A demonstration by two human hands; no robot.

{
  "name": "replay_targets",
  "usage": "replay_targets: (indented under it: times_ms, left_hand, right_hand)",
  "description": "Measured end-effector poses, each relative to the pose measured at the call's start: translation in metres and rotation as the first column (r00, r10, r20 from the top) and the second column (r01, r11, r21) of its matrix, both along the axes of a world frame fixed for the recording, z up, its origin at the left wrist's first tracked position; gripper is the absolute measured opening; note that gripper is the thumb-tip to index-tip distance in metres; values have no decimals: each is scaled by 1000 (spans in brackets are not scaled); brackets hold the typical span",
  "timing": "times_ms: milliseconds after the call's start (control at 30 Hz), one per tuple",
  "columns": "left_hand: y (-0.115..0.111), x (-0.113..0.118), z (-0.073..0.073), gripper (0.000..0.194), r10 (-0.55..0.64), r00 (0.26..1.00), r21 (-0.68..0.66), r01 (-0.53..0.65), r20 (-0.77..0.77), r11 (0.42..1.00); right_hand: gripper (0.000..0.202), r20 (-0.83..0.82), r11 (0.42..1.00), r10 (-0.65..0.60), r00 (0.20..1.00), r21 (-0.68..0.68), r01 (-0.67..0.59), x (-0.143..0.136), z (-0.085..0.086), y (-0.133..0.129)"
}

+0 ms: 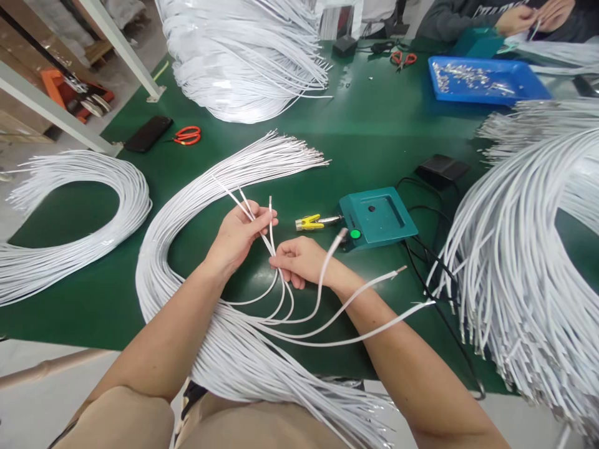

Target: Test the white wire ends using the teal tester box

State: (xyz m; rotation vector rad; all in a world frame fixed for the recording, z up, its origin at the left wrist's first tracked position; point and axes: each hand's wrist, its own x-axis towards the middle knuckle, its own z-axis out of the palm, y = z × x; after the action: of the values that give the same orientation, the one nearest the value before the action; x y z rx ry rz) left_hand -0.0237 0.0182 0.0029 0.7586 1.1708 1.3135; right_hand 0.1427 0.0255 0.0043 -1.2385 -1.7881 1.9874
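Several thin white cables [281,293] loop up from a curved bundle of white cables [159,249] in front of me. My left hand [241,234] is closed on the upper part of these cables, and their ends stick up past the fingers. Lower down, my right hand [302,259] pinches the same cables, its fingertips closed round them. Three more loose cables [369,284] curve out over or beside my right forearm, with bare tips. Right of my hands sits a teal device [377,215] with a green button and a yellow clip [309,222] at its left side.
Other white cable bundles lie at the left [107,231], far side [243,62] and right [528,262]. Orange-handled snips [188,135], a black phone [148,133], a blue tray [489,80] of small metal parts and red-handled snips [403,59] are on the table. A co-worker's hands [536,19] work opposite.
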Motion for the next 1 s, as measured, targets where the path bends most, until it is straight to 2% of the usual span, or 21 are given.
replay_targets:
  times_ms: [67, 133, 200, 267, 500, 667, 767, 867, 1000]
  left_hand:
    - [-1, 2, -2, 41, -37, 999, 1, 37, -24, 999]
    - [-3, 5, -5, 40, -98, 994, 9, 99, -43, 995]
    - [-5, 8, -8, 39, -160, 985, 19, 162, -61, 987]
    - [-7, 11, -11, 39, -192, 978, 25, 195, -83, 980]
    - [-9, 14, -10, 33, -200, 977, 37, 203, -74, 978]
    - [-9, 17, -7, 35, -212, 976, 53, 214, -47, 975]
    - [-10, 18, -4, 38, -207, 974, 75, 214, -86, 974]
    - [-10, 19, -1, 39, -210, 968, 85, 223, -137, 971]
    - [-12, 21, -1, 39, -247, 952, 90, 267, -183, 960]
  right_hand:
    - [27, -47, 977, -150, 988, 148, 156, 2, 1, 3]
    - [25, -185, 894, -334, 924, 248, 373, 4, 0, 7]
    - [28, -305, 842, -422, 854, 218, 494, 5, -3, 10]
    - [30, -358, 836, -453, 817, 147, 528, 4, -5, 11]
    - [17, -433, 816, -510, 743, 31, 578, 0, -3, 10]
    - [16, -488, 818, -568, 663, -249, 518, -2, -5, 9]
    - [16, -484, 796, -604, 633, -340, 500, -3, -6, 9]
    - [21, -499, 805, -593, 632, -385, 451, -4, -5, 9]
    - [27, -520, 837, -545, 658, -374, 399, -1, -2, 10]
